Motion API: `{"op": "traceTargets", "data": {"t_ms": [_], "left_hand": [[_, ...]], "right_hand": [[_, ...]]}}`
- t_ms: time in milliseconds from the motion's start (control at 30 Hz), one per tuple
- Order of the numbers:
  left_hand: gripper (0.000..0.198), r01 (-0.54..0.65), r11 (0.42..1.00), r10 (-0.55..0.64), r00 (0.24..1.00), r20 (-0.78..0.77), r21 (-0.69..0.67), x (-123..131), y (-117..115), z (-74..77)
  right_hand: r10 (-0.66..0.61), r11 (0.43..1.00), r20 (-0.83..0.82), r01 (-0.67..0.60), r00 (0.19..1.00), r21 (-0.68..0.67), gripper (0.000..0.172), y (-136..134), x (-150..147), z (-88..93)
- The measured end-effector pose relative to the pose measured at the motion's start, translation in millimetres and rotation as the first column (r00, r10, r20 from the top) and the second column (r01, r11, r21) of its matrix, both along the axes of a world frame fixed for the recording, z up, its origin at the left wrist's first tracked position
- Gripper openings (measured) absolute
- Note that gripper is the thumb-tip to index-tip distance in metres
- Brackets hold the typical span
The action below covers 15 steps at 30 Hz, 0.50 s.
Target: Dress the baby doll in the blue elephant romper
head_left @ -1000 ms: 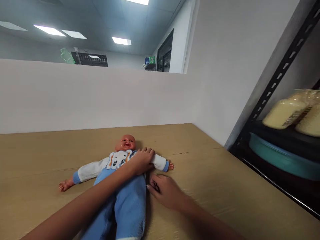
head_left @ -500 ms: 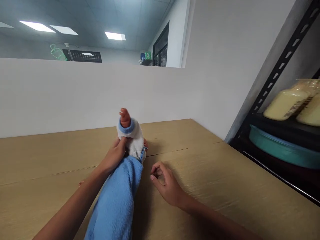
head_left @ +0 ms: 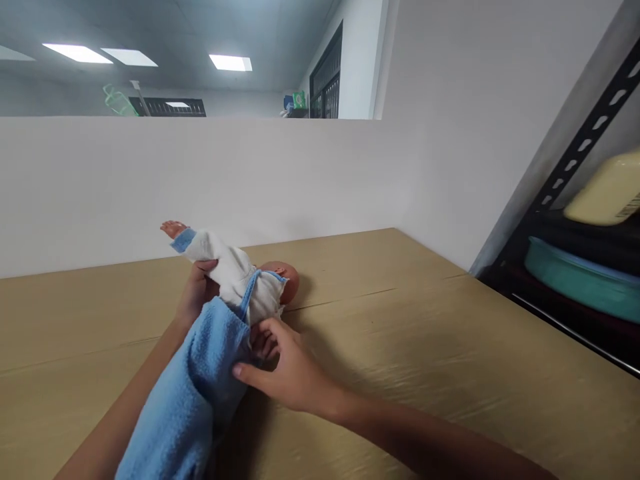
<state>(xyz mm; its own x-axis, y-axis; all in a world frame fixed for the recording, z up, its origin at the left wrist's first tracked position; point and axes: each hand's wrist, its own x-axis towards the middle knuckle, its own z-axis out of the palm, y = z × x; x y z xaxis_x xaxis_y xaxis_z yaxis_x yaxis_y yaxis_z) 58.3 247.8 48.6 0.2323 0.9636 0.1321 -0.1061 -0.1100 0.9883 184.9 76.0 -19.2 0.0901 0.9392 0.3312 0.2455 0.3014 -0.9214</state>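
A baby doll (head_left: 235, 273) in a white top and blue fleece trousers (head_left: 175, 393) lies on its side across the table. Its head (head_left: 287, 280) points to the right, and one small hand (head_left: 173, 229) sticks up at the left. My left hand (head_left: 197, 293) is wrapped round the doll's white sleeve from the far left. On the near side, my right hand (head_left: 283, 367) touches the doll's back at the trousers' waist, thumb on the blue cloth and fingers curled; their tips are partly hidden by the cloth.
A wooden table (head_left: 380, 360) bears the doll. Behind it stands a low white wall (head_left: 125, 180). On the right, a black shelf rack (head_left: 575, 163) holds a teal basin (head_left: 580, 280) and a pale yellow container (head_left: 605, 193).
The doll has turned, its arm swinging to the left and its head and back coming into view. My left hand moved left with the sleeve; my right hand came in to the doll's waist.
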Motion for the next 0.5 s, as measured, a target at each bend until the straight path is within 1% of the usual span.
{"op": "traceTargets", "data": {"t_ms": [67,133,167,200,233,267,300,333,367,400,433,500], "left_hand": [[0.043,-0.006,0.997,0.012,0.996,-0.087,0.079,-6,9,-5.6],[0.042,-0.013,0.989,0.028,0.995,-0.1,0.145,-9,14,-10.1],[0.039,-0.015,0.99,0.023,0.998,-0.056,0.138,-8,15,-11.8],[0.035,-0.009,0.995,0.006,1.0,0.026,0.097,-7,15,-13.0],[0.029,0.006,0.999,-0.011,0.991,0.137,0.032,-6,14,-13.8],[0.025,0.025,0.999,-0.013,0.965,0.263,-0.045,-3,13,-14.3],[0.022,0.047,0.992,0.002,0.922,0.387,-0.116,-1,11,-14.5],[0.022,0.065,0.983,0.027,0.871,0.491,-0.17,2,8,-14.5],[0.022,0.074,0.976,0.056,0.823,0.565,-0.204,5,6,-14.4],[0.023,0.08,0.972,0.075,0.788,0.611,-0.222,7,3,-14.1],[0.024,0.085,0.969,0.083,0.77,0.633,-0.23,10,0,-13.7],[0.024,0.084,0.968,0.09,0.762,0.641,-0.236,14,-6,-12.4]], "right_hand": [[0.021,1.0,0.029,-0.021,0.999,0.021,0.036,-1,-4,-2.6],[0.032,0.998,0.035,-0.034,0.999,0.056,0.031,-3,-5,-3.1],[0.025,0.997,0.039,-0.028,0.999,0.073,0.032,-4,-5,-2.6],[0.014,0.996,0.052,-0.018,0.999,0.088,0.036,-6,-5,-1.7],[0.002,0.995,0.074,-0.009,0.997,0.104,0.045,-8,-5,-0.5],[-0.002,0.993,0.101,-0.01,0.995,0.115,0.057,-9,-4,0.9],[0.004,0.993,0.124,-0.019,0.992,0.119,0.067,-11,-4,2.2],[0.015,0.993,0.135,-0.031,0.991,0.117,0.073,-12,-4,3.3],[0.028,0.993,0.133,-0.043,0.991,0.109,0.074,-12,-4,4.0],[0.035,0.994,0.118,-0.047,0.992,0.099,0.071,-11,-3,4.3],[0.032,0.995,0.092,-0.04,0.995,0.087,0.067,-10,-3,4.2],[0.026,0.998,0.032,-0.027,0.999,0.06,0.059,-5,-2,3.3]]}}
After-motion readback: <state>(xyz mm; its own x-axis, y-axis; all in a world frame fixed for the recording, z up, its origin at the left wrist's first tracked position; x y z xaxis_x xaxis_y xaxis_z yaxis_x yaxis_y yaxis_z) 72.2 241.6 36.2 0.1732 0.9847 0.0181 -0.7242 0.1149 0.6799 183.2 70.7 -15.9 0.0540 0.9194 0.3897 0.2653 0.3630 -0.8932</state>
